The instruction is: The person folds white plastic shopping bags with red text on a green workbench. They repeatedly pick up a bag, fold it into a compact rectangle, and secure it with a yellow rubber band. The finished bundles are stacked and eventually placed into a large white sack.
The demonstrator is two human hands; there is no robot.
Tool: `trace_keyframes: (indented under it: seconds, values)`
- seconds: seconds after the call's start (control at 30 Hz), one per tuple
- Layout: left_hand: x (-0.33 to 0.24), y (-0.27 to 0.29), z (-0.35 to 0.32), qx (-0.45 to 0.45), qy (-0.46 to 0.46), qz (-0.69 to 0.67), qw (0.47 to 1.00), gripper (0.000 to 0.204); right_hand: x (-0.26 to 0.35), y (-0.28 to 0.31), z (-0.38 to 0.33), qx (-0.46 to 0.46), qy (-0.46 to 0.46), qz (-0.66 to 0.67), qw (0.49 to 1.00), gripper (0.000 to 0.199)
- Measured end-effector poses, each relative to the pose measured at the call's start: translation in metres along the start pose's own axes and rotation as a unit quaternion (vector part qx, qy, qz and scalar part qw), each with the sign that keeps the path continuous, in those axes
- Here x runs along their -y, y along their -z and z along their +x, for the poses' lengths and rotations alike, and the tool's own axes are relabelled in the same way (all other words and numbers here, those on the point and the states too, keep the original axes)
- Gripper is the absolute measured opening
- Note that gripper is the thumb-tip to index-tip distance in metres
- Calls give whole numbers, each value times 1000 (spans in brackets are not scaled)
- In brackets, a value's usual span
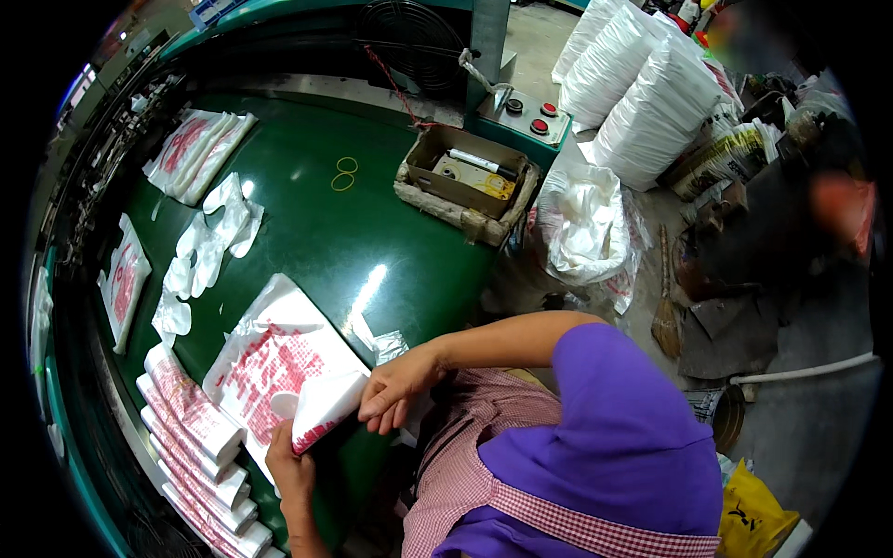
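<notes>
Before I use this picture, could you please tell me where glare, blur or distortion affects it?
Head view: a glare streak on the green table; edges bowing near the black rim; a reddish object blurred at far right; the printed bag in the left hand fairly sharp.

Bag (279, 363) white, red-printed. Table (423, 274) green. Shirt (623, 418) purple. Apron (456, 465) red-and-white checked.

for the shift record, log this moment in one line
left hand: gripping folded flap of red-printed white plastic bag; right hand: at bag's right edge, contact unclear; left of bag: folded bundles; surface: green tabletop
</notes>
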State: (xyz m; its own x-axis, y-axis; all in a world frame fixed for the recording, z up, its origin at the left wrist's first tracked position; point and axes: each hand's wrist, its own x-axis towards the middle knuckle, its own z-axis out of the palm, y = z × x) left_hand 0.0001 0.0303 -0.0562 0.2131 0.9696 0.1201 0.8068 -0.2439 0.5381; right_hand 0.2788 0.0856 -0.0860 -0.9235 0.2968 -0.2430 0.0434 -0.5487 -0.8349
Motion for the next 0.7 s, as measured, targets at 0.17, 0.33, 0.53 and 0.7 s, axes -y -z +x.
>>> trace_keyframes:
  seconds: [0.17, 0.33, 0.53, 0.7]
  values:
    - [-7, -3, -4, 23, -15, -7, 1000, 45, -21, 22, 19, -138, 145, 233, 952, 49]
    - [-24, 7, -29, 263, -125, 70, 954, 41, 8, 42, 28, -190, 96, 153, 965, 28]
    - [-7, 23, -21, 393, 223, -129, 883, 40, -9, 22, 6, 52, 299, -480, 823, 43]
    - [-30, 41, -9, 65, -207, 157, 963, 36, 12, 59, 31, 98, 342, -713, 604, 38]
